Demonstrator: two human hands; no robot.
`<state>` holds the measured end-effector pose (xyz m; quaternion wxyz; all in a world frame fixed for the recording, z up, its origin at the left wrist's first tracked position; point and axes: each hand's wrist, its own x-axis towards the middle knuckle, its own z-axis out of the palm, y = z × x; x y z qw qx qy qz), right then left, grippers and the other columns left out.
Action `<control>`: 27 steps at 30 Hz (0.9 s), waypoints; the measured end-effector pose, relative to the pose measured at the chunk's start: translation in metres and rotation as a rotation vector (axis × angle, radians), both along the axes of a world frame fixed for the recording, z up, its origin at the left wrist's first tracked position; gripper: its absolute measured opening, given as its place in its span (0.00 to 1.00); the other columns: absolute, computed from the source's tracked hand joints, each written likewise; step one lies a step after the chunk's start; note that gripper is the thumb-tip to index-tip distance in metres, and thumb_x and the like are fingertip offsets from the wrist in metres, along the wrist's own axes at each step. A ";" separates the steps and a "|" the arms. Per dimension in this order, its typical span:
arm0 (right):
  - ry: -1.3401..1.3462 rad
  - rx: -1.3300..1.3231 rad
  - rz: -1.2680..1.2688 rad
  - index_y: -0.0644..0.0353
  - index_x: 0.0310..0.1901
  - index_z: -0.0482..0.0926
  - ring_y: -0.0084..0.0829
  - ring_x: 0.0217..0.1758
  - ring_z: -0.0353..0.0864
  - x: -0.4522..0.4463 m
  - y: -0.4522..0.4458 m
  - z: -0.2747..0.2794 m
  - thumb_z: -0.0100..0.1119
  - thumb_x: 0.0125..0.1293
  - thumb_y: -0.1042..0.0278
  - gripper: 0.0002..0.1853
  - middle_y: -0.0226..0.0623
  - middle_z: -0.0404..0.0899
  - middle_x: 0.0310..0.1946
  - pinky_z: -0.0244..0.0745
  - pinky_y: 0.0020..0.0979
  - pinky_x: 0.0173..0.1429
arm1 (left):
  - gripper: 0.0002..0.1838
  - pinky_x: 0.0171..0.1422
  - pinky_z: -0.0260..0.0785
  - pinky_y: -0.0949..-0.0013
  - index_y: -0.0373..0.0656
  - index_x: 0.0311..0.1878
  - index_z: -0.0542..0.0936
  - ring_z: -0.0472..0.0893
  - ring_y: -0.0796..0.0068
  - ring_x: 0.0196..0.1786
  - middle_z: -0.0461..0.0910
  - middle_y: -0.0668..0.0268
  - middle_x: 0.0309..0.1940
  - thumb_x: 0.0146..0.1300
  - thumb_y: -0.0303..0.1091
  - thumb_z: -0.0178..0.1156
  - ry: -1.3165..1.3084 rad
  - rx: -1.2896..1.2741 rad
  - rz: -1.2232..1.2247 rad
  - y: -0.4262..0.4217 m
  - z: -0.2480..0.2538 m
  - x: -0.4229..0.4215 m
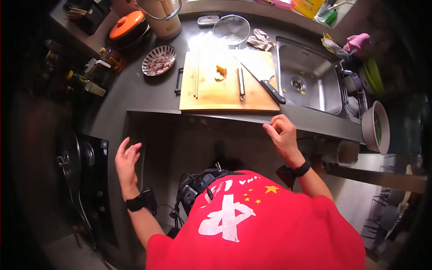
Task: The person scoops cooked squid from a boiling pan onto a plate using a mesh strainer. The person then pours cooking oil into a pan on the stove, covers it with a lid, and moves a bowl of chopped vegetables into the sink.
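Observation:
My left hand (127, 159) is held over the counter's left front edge, fingers apart and holding nothing. My right hand (283, 139) hovers just in front of the counter edge, below the wooden cutting board (211, 102). Its fingers are curled in, and nothing shows in them. The knife (270, 89) lies slantwise on the board's right side, its black handle over the front corner. Left of it rests a slim peeler-like tool (241, 83). Yellow pieces that look like ginger (220, 74) sit mid-board, and a pair of chopsticks (196, 78) lies to their left.
A striped dish (159, 60) of sliced meat stands left of the board. Behind are a wire strainer (231, 30) and a crumpled cloth (261, 40). The steel sink (310, 72) is at right, a large bowl (375, 128) beyond it. An orange-lidded pot (127, 25) stands back left; a stove (92, 180) is near left.

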<state>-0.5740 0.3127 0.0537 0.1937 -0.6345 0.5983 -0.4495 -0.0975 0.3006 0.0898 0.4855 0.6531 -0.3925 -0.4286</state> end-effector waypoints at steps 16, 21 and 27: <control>0.000 0.068 -0.166 0.62 0.30 0.80 0.42 0.38 0.78 0.011 0.043 -0.019 0.66 0.57 0.68 0.07 0.40 0.78 0.31 0.73 0.39 0.45 | 0.27 0.57 0.74 0.63 0.39 0.64 0.75 0.84 0.61 0.51 0.84 0.53 0.48 0.60 0.32 0.66 -0.593 -0.160 -0.686 -0.042 0.010 -0.090; 0.226 0.015 -0.188 0.66 0.38 0.78 0.48 0.48 0.75 0.048 -0.049 -0.029 0.66 0.60 0.64 0.13 0.48 0.77 0.38 0.72 0.43 0.52 | 0.28 0.58 0.74 0.61 0.39 0.63 0.75 0.84 0.56 0.52 0.84 0.50 0.48 0.58 0.33 0.67 -0.592 -0.145 -0.745 -0.052 0.002 -0.066; 0.370 0.243 -0.318 0.73 0.55 0.70 0.56 0.62 0.68 0.073 -0.163 -0.051 0.67 0.59 0.59 0.30 0.61 0.68 0.57 0.67 0.49 0.65 | 0.28 0.56 0.74 0.62 0.40 0.63 0.75 0.85 0.59 0.51 0.85 0.53 0.47 0.59 0.32 0.67 -0.494 -0.134 -0.801 -0.055 -0.006 -0.048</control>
